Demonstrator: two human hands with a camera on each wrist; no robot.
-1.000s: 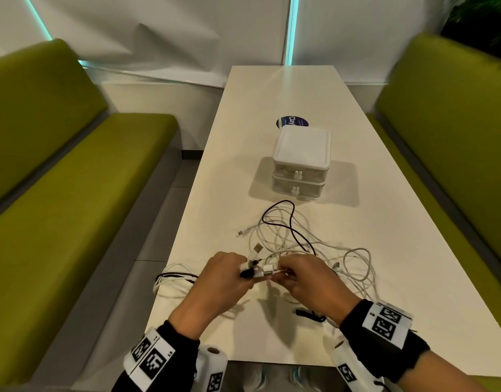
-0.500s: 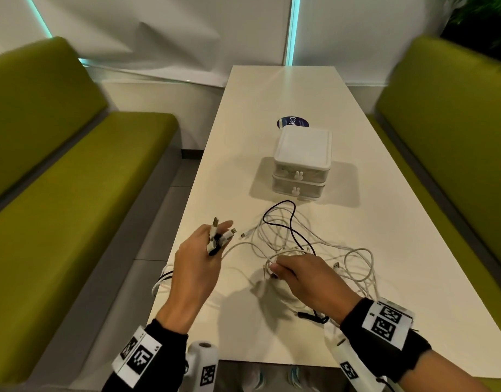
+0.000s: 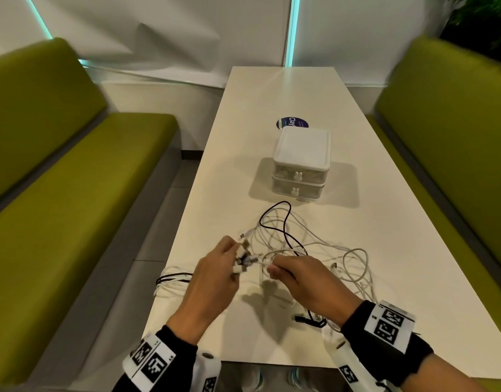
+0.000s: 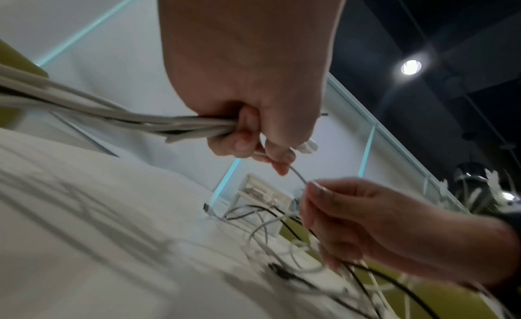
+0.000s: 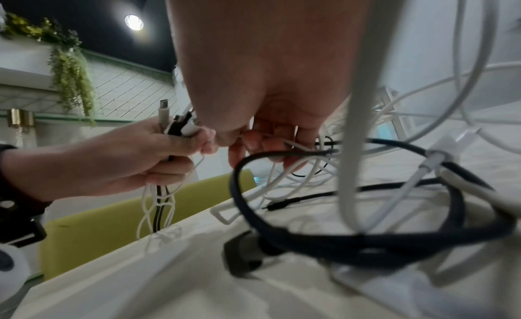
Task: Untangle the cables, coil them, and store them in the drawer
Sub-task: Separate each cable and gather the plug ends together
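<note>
A tangle of white and black cables lies on the white table in front of a white two-drawer box, both drawers closed. My left hand grips a bundle of cable ends, plugs sticking up past the fingers; the bundle's slack trails off the table's left edge. My right hand pinches a thin white cable just right of the left hand. A black cable loops under my right wrist.
Green benches flank the table on both sides. A round dark sticker sits behind the box. Cable loops hang over the near left table edge. The far half of the table holds nothing else.
My left hand, which had lifted the plug bundle up and to the left, has come back down beside the right hand. The right hand now pinches a white cable close to the bundle.
</note>
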